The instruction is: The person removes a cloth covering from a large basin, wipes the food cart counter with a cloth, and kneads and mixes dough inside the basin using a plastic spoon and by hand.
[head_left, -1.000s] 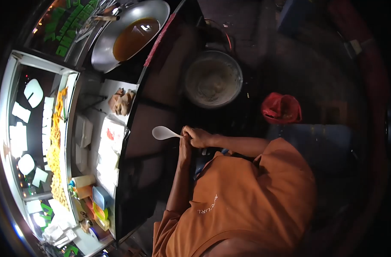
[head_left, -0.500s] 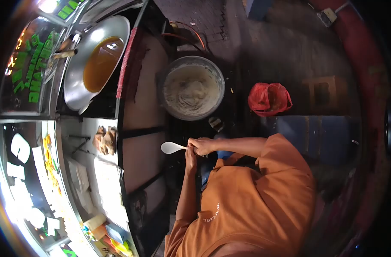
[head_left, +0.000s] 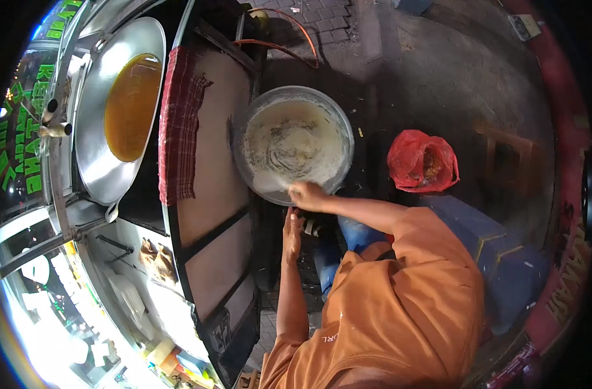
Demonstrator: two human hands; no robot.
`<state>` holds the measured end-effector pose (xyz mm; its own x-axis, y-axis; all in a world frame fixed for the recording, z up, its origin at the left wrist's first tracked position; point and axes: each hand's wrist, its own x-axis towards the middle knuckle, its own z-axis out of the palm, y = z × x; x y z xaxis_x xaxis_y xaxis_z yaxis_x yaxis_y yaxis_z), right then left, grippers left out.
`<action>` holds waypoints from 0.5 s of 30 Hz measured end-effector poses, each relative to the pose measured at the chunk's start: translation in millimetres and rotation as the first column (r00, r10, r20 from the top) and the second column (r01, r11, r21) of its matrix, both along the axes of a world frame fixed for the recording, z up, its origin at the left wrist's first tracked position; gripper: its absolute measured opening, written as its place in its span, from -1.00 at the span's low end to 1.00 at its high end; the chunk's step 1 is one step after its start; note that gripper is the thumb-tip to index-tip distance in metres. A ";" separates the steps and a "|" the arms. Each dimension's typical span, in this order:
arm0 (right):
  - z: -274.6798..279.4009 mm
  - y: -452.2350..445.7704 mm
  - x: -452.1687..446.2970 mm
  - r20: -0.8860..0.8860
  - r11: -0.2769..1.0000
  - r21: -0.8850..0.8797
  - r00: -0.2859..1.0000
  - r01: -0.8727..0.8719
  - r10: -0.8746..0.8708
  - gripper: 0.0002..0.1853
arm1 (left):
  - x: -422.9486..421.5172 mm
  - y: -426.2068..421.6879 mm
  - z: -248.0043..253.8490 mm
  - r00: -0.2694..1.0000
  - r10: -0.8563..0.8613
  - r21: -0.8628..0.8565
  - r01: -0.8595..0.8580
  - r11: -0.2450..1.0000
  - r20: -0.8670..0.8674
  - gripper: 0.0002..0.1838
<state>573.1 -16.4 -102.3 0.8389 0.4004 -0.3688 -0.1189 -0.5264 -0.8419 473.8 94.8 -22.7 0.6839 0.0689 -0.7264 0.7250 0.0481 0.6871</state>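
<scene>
A blurred white spoon [head_left: 269,181] reaches over the near edge of a large metal bowl [head_left: 241,146] that holds pale, thick batter [head_left: 309,144]. My right hand [head_left: 309,196] is closed on the spoon's handle at the bowl's near rim. Just below that rim is my left hand [head_left: 291,236], its fingers extended and pointing up toward the bowl, with nothing visible in it. Part of its fingertips lies close under my right hand; whether they touch the bowl, I cannot tell.
To the left stands a food cart with a wok [head_left: 92,123] of orange-brown oil and a red checked cloth [head_left: 179,126] on its edge. A red plastic bag [head_left: 409,162], a blue box [head_left: 513,279] and a wooden stool [head_left: 503,159] are at the right. An orange hose [head_left: 296,26] runs behind the bowl.
The view has shifted, bringing the bowl nearer to the hands. My right hand has moved up with the spoon, over the bowl's edge, and apart from my left hand, whose fingers have straightened.
</scene>
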 end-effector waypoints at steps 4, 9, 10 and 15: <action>-86.1 -31.1 98.0 -0.029 0.919 -0.189 0.933 0.346 -0.358 -0.67 | -19.0 14.2 -35.5 0.990 0.058 0.045 -0.053 0.998 -0.130 -0.09; -164.7 -35.1 131.0 0.038 0.915 -0.221 0.940 0.338 -0.338 -0.62 | -109.2 41.1 -94.9 0.960 0.207 0.146 -0.181 0.972 -0.188 -0.33; -179.8 -30.1 134.0 0.005 0.929 -0.195 0.947 0.315 -0.320 -0.63 | -129.1 47.9 -108.1 0.961 0.201 0.147 -0.175 0.974 -0.191 -0.35; -190.4 -23.0 145.6 0.067 0.882 -0.455 0.992 0.124 -0.105 -0.70 | -227.7 66.8 -151.0 0.990 0.064 0.357 -0.016 0.934 -0.123 -0.48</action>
